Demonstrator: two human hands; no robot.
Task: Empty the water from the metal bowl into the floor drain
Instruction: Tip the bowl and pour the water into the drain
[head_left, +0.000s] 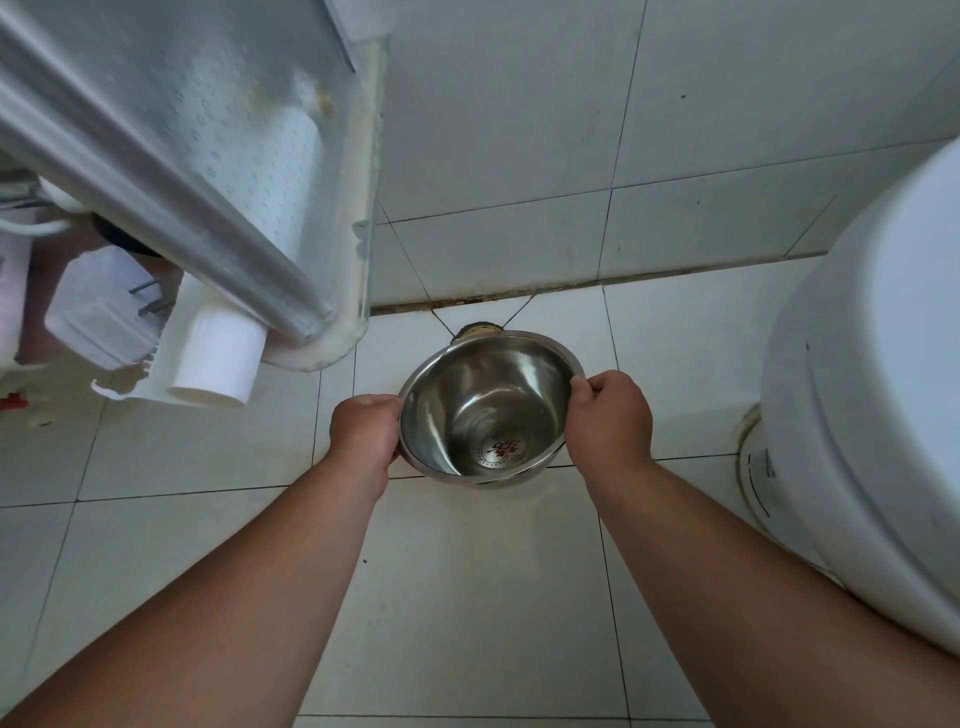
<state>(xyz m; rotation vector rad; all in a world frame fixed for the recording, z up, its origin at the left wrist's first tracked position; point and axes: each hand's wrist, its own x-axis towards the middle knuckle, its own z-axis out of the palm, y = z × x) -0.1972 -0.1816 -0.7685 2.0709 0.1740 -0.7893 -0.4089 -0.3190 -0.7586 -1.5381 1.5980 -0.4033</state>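
Note:
A shiny metal bowl (488, 405) hangs over the white tiled floor, tipped so its inside faces me, with a red emblem on its bottom. My left hand (366, 431) grips the rim on the left. My right hand (610, 415) grips the rim on the right. Just beyond the bowl's far edge, the rim of the floor drain (478, 328) peeks out near the wall; the bowl hides most of it. I cannot make out water inside the bowl.
A glass-and-metal washstand (218, 171) stands at the left, with a white pipe (221, 361) and a white plastic container (98, 306) beneath it. A white toilet (878, 395) fills the right side. A tiled wall (571, 130) rises behind the drain.

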